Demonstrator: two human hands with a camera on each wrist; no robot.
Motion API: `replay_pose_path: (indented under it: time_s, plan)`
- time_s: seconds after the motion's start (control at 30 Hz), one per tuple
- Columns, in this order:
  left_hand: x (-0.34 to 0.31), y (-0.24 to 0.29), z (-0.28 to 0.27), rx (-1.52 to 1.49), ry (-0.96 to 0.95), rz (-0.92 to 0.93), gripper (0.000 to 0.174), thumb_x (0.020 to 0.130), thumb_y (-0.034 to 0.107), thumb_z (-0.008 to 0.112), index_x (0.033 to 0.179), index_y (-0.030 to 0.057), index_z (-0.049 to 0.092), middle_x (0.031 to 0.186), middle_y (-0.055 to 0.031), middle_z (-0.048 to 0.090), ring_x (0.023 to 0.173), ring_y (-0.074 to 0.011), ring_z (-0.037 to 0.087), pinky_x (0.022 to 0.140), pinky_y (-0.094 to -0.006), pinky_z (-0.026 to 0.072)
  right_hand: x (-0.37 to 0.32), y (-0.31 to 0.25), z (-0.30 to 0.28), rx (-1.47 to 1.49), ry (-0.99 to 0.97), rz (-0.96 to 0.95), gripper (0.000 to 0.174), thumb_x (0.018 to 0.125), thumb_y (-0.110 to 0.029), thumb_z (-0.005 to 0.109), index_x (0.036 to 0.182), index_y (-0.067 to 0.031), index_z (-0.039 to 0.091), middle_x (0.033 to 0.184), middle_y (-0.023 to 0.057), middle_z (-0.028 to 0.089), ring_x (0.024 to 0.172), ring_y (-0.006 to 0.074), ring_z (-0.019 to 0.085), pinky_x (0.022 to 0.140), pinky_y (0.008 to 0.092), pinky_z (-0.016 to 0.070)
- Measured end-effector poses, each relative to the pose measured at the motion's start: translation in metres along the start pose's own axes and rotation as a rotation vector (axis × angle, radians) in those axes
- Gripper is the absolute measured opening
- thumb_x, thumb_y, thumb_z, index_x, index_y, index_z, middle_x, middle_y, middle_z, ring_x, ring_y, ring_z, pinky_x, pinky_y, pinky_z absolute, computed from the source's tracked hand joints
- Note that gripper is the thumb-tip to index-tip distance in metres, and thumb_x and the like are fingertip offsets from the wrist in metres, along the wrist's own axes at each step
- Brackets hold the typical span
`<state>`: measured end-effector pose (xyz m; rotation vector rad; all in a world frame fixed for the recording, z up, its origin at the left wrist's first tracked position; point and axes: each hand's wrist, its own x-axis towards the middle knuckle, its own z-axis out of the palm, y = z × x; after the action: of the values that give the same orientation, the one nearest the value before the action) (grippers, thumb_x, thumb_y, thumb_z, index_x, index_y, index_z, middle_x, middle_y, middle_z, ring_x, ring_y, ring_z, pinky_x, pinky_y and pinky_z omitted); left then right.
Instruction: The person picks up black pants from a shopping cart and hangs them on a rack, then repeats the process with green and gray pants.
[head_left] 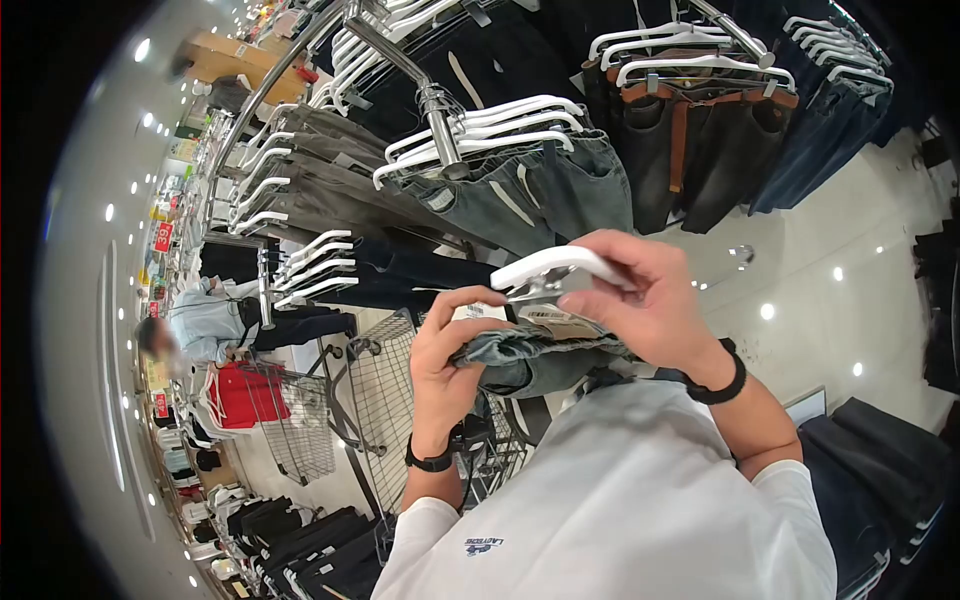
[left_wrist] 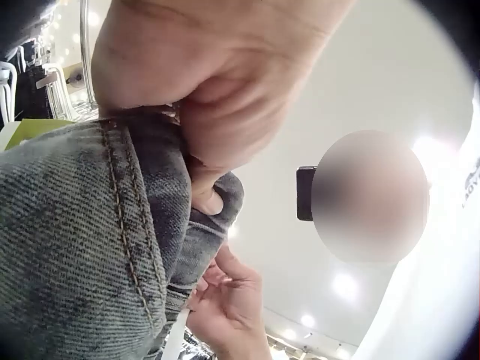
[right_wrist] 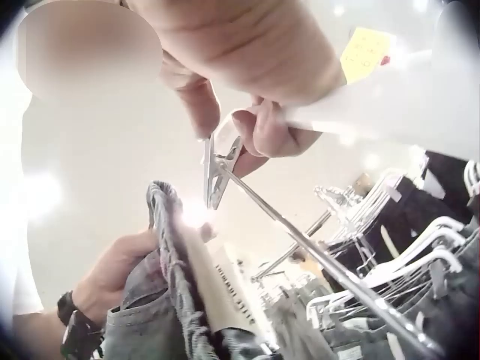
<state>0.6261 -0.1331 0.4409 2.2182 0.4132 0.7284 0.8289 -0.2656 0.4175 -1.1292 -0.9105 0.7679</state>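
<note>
My left hand [head_left: 440, 350] grips the waistband of grey-blue denim jeans [left_wrist: 75, 225], its thumb over the top edge in the left wrist view. A cream printed label [right_wrist: 225, 289] stands at the waistband. My right hand [head_left: 645, 295] holds a white hanger [head_left: 550, 262] with a metal crossbar [right_wrist: 292, 236]. Between the right thumb and fingers sits the hanger's metal clip [right_wrist: 217, 176], with its tip just above the waistband in the right wrist view. The jeans' lower part is hidden behind the white shirt in the head view.
Ahead, a metal rack [head_left: 440, 120] carries several jeans on white hangers. Black jeans with a brown belt [head_left: 677, 145] hang to its right. A wire shopping cart [head_left: 385, 400] stands left of me, and a person in light blue [head_left: 215, 320] is farther left. Dark trousers [head_left: 870, 460] hang lower right.
</note>
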Motion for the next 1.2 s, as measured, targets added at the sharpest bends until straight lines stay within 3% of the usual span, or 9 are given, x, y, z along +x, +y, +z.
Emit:
replay_pose_path:
  time_s: [0.13, 0.23, 0.43, 0.77, 0.97, 1.1, 1.13, 1.2]
  plan:
    - [-0.009, -0.005, -0.002, -0.138, 0.032, -0.110, 0.026, 0.072, -0.014, 0.069, 0.095, -0.0016, 0.067, 0.097, -0.0090, 0.064, 0.087, -0.0187, 0.061, 0.078, -0.0282, 0.0481, -0.005, 0.004, -0.011, 0.051, 0.087, -0.134, 0.019, 0.088, 0.000, 0.076, 0.106, 0.0023, 0.070, 0.085, 0.0030, 0.069, 0.071, 0.0039, 0.055, 0.060, 0.0209, 0.0416]
    - [-0.004, 0.000, 0.000, -0.168, 0.040, -0.147, 0.022, 0.075, -0.014, 0.069, 0.093, -0.0019, 0.065, 0.097, -0.0083, 0.064, 0.084, -0.0160, 0.059, 0.077, -0.0268, 0.0462, -0.010, 0.006, -0.016, 0.057, 0.084, -0.172, 0.012, 0.089, 0.000, 0.074, 0.101, 0.0023, 0.071, 0.083, 0.0029, 0.069, 0.071, 0.0038, 0.056, 0.061, 0.0207, 0.0426]
    - [0.003, 0.007, 0.001, -0.177, 0.018, -0.138, 0.015, 0.080, -0.007, 0.071, 0.092, -0.0018, 0.064, 0.096, -0.0074, 0.064, 0.082, -0.0145, 0.056, 0.073, -0.0257, 0.0433, -0.012, 0.007, -0.013, 0.104, 0.065, -0.051, 0.009, 0.090, -0.004, 0.076, 0.095, 0.0008, 0.071, 0.076, -0.0025, 0.066, 0.067, 0.0007, 0.049, 0.058, 0.0209, 0.0371]
    - [0.006, 0.015, 0.005, -0.133, 0.027, -0.031, 0.012, 0.086, -0.003, 0.071, 0.092, -0.0004, 0.061, 0.094, -0.0069, 0.058, 0.078, -0.0133, 0.051, 0.071, -0.0258, 0.0405, -0.005, 0.003, -0.002, 0.084, 0.052, -0.046, 0.008, 0.089, -0.006, 0.078, 0.091, 0.0001, 0.072, 0.071, -0.0023, 0.064, 0.063, 0.0011, 0.046, 0.055, 0.0224, 0.0352]
    - [0.007, 0.022, 0.006, -0.278, 0.095, -0.074, 0.021, 0.087, -0.002, 0.070, 0.099, 0.0030, 0.053, 0.104, -0.0060, 0.052, 0.084, -0.0101, 0.048, 0.075, -0.0248, 0.0400, 0.001, -0.002, -0.001, 0.051, -0.013, -0.063, 0.010, 0.089, -0.007, 0.078, 0.094, 0.0002, 0.072, 0.073, -0.0004, 0.065, 0.063, 0.0028, 0.048, 0.056, 0.0233, 0.0376]
    - [0.013, 0.024, 0.012, -0.399, 0.151, -0.131, 0.022, 0.090, 0.001, 0.069, 0.102, 0.0044, 0.051, 0.114, -0.0101, 0.056, 0.096, -0.0124, 0.052, 0.090, -0.0259, 0.0422, 0.008, -0.011, 0.003, 0.055, -0.052, -0.019, 0.013, 0.090, -0.005, 0.076, 0.101, 0.0001, 0.070, 0.079, -0.0007, 0.067, 0.068, 0.0022, 0.051, 0.059, 0.0211, 0.0394]
    - [0.016, 0.028, 0.012, -0.421, 0.137, -0.166, 0.029, 0.088, 0.004, 0.076, 0.109, 0.0024, 0.056, 0.117, -0.0106, 0.062, 0.100, -0.0126, 0.057, 0.092, -0.0268, 0.0449, 0.010, -0.010, 0.002, 0.066, -0.066, -0.002, 0.015, 0.090, -0.004, 0.076, 0.103, 0.0003, 0.070, 0.082, -0.0011, 0.068, 0.070, 0.0016, 0.053, 0.060, 0.0198, 0.0399]
    - [0.024, 0.039, 0.010, -0.211, 0.023, -0.289, 0.036, 0.084, 0.006, 0.082, 0.113, 0.0010, 0.061, 0.108, -0.0076, 0.067, 0.096, -0.0104, 0.060, 0.087, -0.0256, 0.0472, 0.014, -0.005, -0.003, 0.010, -0.123, -0.001, 0.017, 0.091, -0.006, 0.075, 0.106, -0.0001, 0.070, 0.090, 0.0010, 0.068, 0.075, 0.0036, 0.055, 0.064, 0.0211, 0.0423]
